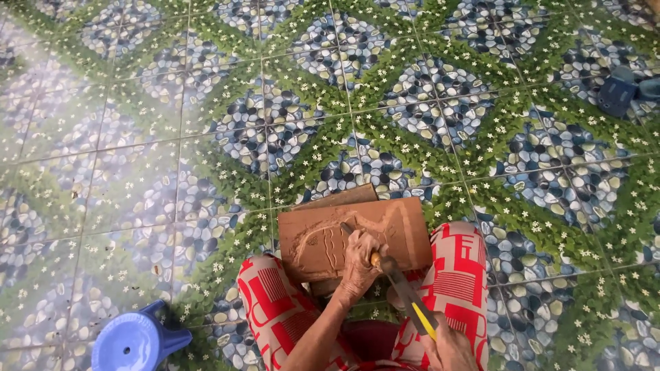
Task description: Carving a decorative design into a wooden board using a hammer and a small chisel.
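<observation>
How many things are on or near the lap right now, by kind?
Wooden boards: 2 – carved board, plain board under it
Chisels: 1 – chisel, held by left hand and right hand
Blue plastic stools: 1 – blue stool
Dark blue sandals: 1 in view – sandal
Total: 5
</observation>
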